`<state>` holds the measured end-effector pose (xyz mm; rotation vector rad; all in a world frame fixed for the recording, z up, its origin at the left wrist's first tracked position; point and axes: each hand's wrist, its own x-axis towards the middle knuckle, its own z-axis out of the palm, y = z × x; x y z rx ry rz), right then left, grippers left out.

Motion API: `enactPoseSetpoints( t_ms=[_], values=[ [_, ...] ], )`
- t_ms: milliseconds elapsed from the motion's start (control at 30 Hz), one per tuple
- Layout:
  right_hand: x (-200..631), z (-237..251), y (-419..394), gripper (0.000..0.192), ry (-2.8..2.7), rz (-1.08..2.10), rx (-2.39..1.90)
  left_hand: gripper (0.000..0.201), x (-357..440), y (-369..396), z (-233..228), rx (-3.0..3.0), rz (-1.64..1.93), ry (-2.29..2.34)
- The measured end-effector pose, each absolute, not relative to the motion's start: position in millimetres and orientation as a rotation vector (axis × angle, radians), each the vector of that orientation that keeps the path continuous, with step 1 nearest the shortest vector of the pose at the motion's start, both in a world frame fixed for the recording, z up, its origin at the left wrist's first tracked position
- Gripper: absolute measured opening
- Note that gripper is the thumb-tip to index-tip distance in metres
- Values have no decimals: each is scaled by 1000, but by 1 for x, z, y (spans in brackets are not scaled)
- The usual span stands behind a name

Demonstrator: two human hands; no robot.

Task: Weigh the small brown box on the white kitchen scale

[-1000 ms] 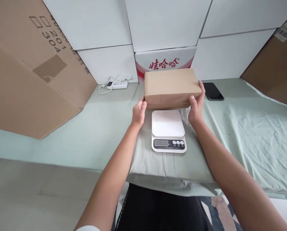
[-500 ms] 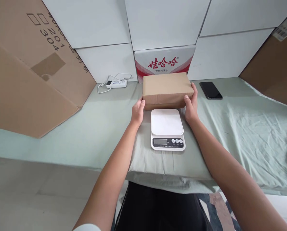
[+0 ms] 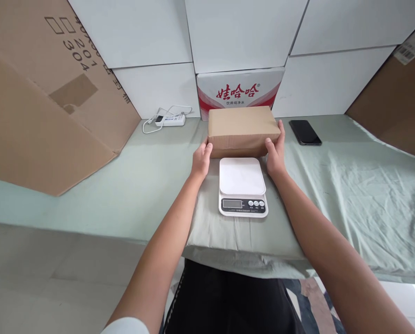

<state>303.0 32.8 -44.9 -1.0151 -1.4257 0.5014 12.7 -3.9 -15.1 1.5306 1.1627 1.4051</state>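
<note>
Box (image 3: pixel 243 122) between scale (image 3: pixel 242 177) and carton (image 3: pixel 238 86); phone (image 3: pixel 305 132) near.

A digital kitchen scale (image 3: pixel 242 178) blocks the front approach to a brown cardboard box (image 3: pixel 244 132), itself barring the Wahaha water carton (image 3: pixel 240 88) behind. Open tabletop (image 3: pixel 138 190) stretches left toward a large corrugated carton (image 3: pixel 50 120); at right, a smartphone (image 3: pixel 305 132) interrupts the gap beside the right hand (image 3: pixel 276 153).

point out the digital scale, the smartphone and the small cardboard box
Digital scale (image 3: pixel 243 186), head view: lower part of its weighing plate
Smartphone (image 3: pixel 305 132), head view: its dark screen
Small cardboard box (image 3: pixel 243 129), head view: its top face
</note>
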Motion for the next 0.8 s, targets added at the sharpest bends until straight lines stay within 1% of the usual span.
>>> enactPoseSetpoints(
  t_ms=[233, 433, 600, 800],
  values=[
    [300, -42, 32, 109, -1399, 521, -1031, 59, 13, -2, -16, 1537, 1389, 1174],
    [295, -38, 27, 101, -1385, 527, -1041, 67, 13, 0, -17, 1523, 1357, 1237],
    [295, -34, 24, 94, -1382, 509, -1058, 62, 13, -1, -16, 1510, 1348, 1230],
    [294, -34, 24, 97, -1370, 557, -1068, 60, 14, 0, -18, 1519, 1349, 1249]
  ],
)
